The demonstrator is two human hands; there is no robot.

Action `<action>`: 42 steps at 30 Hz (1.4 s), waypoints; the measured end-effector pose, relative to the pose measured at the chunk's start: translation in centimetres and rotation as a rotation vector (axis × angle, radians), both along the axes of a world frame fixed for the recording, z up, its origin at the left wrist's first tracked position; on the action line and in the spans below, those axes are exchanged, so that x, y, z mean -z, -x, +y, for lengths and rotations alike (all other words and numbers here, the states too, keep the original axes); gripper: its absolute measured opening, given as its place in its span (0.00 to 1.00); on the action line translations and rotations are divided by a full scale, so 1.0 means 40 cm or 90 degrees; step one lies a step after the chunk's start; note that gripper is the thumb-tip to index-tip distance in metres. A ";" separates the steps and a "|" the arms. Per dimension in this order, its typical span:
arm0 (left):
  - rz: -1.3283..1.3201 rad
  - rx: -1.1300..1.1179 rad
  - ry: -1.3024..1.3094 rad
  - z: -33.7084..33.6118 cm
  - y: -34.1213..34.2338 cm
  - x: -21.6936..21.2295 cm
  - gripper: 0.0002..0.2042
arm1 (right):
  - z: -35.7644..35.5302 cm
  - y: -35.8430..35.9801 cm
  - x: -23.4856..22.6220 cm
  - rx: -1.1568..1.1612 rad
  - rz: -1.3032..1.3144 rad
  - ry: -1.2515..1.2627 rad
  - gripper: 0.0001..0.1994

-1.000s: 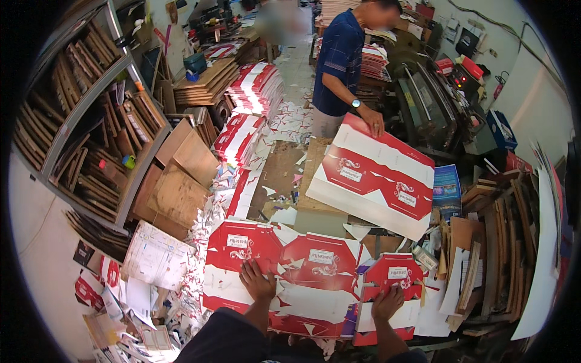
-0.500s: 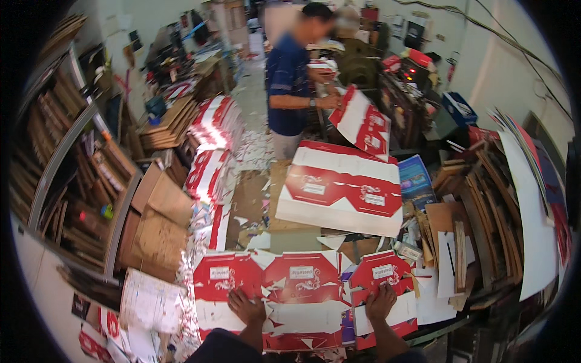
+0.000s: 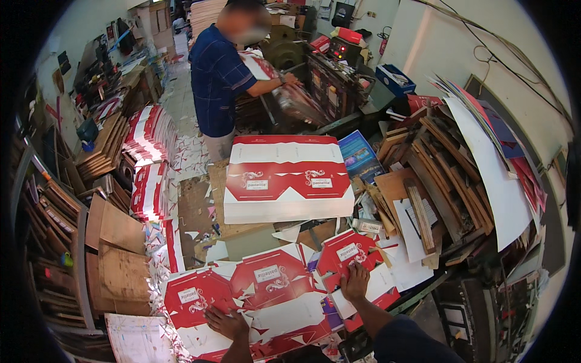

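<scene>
Carton sheet (image 3: 266, 290), red and white, die-cut, lies flat on the bench (image 3: 242, 239) right before you; your left hand (image 3: 227, 322) presses it flat, fingers spread, gripping nothing; your right hand (image 3: 356, 281) rests open on the sheet's right flap (image 3: 348, 254); you seem to be stripping waste from the cut blank, so the next move calls for a pinch on an edge; offcuts (image 3: 181, 266) litter the left side; a finished stack (image 3: 287, 178) sits behind; a person (image 3: 221, 78) works a machine (image 3: 330, 78) beyond.

Both hands press flat on a red and white cut card sheet (image 3: 266, 296) — left hand (image 3: 227, 322) at 7 o'clock, right hand (image 3: 355, 282) at 5 o'clock.
</scene>
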State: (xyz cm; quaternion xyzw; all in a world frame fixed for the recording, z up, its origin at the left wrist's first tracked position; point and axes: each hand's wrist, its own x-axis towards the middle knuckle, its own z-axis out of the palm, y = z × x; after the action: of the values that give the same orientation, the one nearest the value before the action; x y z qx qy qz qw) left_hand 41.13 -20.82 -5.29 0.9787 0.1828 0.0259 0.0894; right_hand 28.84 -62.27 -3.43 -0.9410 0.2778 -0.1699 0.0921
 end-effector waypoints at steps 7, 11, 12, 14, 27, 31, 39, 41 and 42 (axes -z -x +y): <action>-0.055 0.022 -0.006 0.010 0.008 0.007 0.37 | 0.001 0.002 0.007 -0.011 0.014 -0.003 0.26; -0.050 0.021 0.013 0.008 0.009 0.003 0.37 | 0.002 -0.004 -0.001 -0.022 0.010 0.015 0.26; -0.043 0.020 0.018 0.010 0.010 0.007 0.38 | 0.000 0.001 0.003 -0.024 0.010 0.019 0.26; -0.055 0.016 0.020 0.014 0.015 0.017 0.38 | -0.001 0.003 0.007 -0.033 0.015 0.025 0.25; -0.005 -0.020 0.006 0.004 0.006 0.001 0.37 | -0.009 0.001 0.021 -0.028 0.018 0.013 0.26; -0.014 -0.011 -0.010 -0.002 0.007 0.004 0.36 | -0.005 0.002 0.002 -0.026 0.017 -0.021 0.26; 0.003 -0.021 0.002 0.000 0.009 0.000 0.36 | 0.002 0.000 -0.008 -0.018 0.023 -0.025 0.25; 0.004 -0.017 0.008 -0.002 0.001 -0.009 0.36 | -0.004 0.004 -0.003 -0.025 0.014 -0.029 0.25; 0.010 -0.016 0.013 -0.007 0.002 -0.015 0.36 | -0.009 0.006 0.000 -0.028 0.009 -0.030 0.25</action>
State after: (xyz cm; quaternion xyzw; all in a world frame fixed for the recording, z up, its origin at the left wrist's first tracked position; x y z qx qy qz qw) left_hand 41.03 -21.12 -4.69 0.9755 0.1963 0.0180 0.0973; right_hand 28.61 -62.63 -3.41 -0.9457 0.2615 -0.1544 0.1161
